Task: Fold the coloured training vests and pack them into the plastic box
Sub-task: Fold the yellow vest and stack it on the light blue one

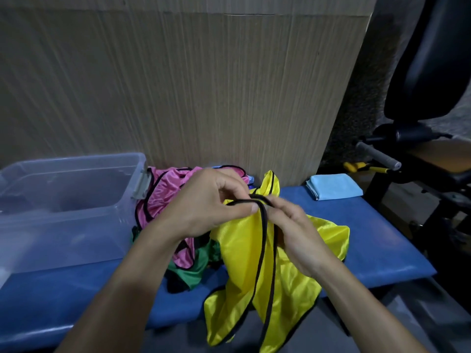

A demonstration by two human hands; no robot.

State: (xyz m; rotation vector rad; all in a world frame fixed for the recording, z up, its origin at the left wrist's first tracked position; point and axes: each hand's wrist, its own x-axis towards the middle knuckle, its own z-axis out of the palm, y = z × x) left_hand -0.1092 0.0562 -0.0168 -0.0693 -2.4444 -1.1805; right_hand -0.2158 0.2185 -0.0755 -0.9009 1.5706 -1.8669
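Note:
A yellow vest [244, 281] with black trim hangs from both my hands above the blue padded bench [377, 248]. My left hand [204, 207] pinches its black-edged strap between thumb and fingers. My right hand [295, 230] grips the same strap just to the right, fingers curled round it. The vest's lower part drapes past the bench's front edge. Behind my hands lies a heap with a pink vest [165, 192] and a green vest [196, 271]. The clear plastic box [76, 200] stands at the left of the bench, with nothing visible inside.
A folded light blue cloth [334, 187] lies at the bench's far right corner. A cardboard wall [178, 85] stands behind the bench. To the right are black gym equipment [428, 72] and a grey-handled bar [377, 155].

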